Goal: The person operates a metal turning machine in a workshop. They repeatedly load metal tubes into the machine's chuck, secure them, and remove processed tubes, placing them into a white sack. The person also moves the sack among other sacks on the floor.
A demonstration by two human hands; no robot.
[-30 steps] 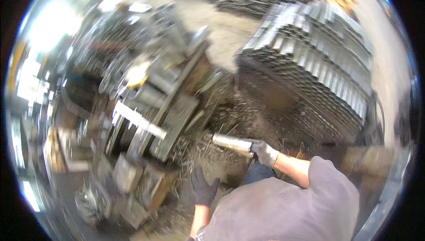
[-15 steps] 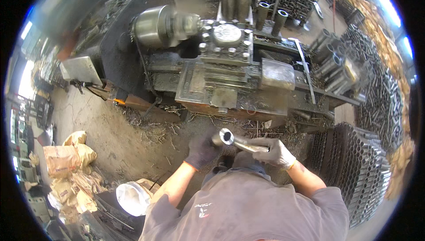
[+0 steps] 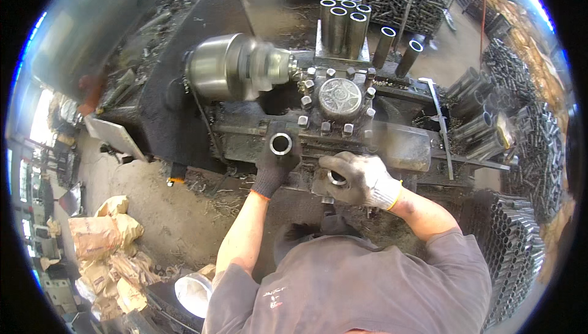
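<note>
My left hand (image 3: 277,165), in a dark glove with an orange-edged cuff, is closed round a metal tube (image 3: 280,152) held upright, its bright ring end facing up. Beside it, my right hand (image 3: 356,181), in a dark-and-white glove, wraps another metal tube (image 3: 337,182), whose open end shows between thumb and fingers. Both hands are over the front of a lathe. Just beyond them stands its square tool post (image 3: 340,98), with several bolts round a round cap. To the left the chuck (image 3: 215,67) looks blurred, as if spinning.
Several finished-looking tubes (image 3: 338,30) stand on a plate behind the tool post. A caliper (image 3: 438,125) lies on the lathe bed at right. Stacked tubes (image 3: 514,254) fill the lower right. Paper sacks (image 3: 98,236) and a white bucket (image 3: 195,294) are at lower left.
Both hands have moved forward and up, from near my body to over the lathe front. The tube in my right hand has turned from lying sideways to end-up. My left hand's tube now shows clearly.
</note>
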